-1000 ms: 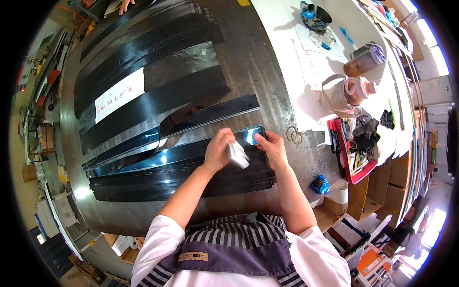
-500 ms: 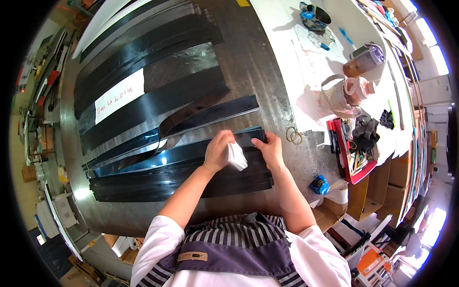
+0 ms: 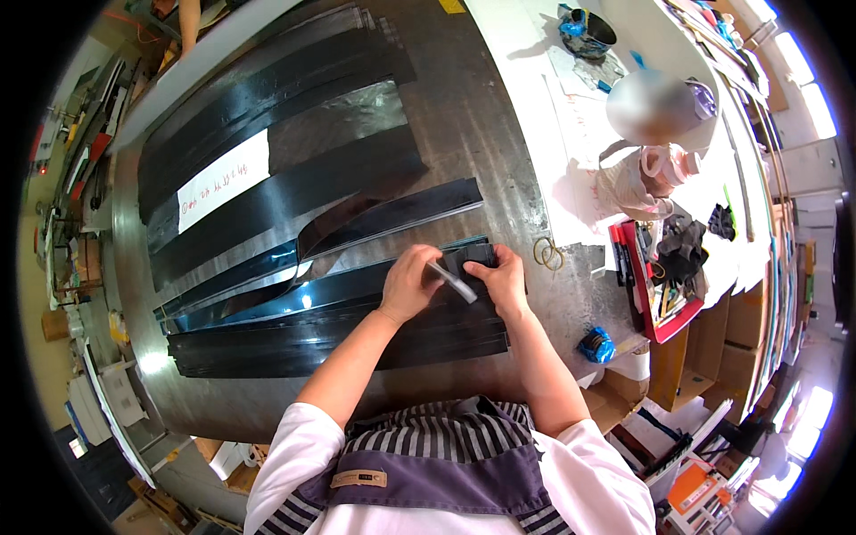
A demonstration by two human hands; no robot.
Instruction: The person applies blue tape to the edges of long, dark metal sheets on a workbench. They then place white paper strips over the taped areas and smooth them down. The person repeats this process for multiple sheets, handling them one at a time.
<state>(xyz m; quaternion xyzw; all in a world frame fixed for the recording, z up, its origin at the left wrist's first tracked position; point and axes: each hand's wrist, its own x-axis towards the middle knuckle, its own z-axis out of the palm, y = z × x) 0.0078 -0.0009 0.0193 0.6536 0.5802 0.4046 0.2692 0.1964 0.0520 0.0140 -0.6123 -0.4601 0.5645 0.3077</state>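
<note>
My left hand (image 3: 411,283) is closed on a thin, flat pale piece (image 3: 456,283), seen nearly edge-on; its material is unclear. Just to its right, my right hand (image 3: 501,278) pinches the end of a dark strip (image 3: 477,255), thumb on top. Beneath both hands lies a pile of long, glossy black strips (image 3: 267,343), stacked in layers and stretching off to the left. Beyond them a curled black strip (image 3: 401,215) lies partly raised from the table.
More black sheets (image 3: 294,192) lie farther back, a white paper note (image 3: 223,181) on them. On the metal table (image 3: 481,107) at right are rubber bands (image 3: 548,254), a red tray of tools (image 3: 664,312) and a blue wrapped lump (image 3: 596,344). Another person's arm (image 3: 189,25) shows far left.
The pale piece in my left hand has turned from broad face to edge-on. The strip end at my right hand shows more. Another person's arm has appeared at the far left.
</note>
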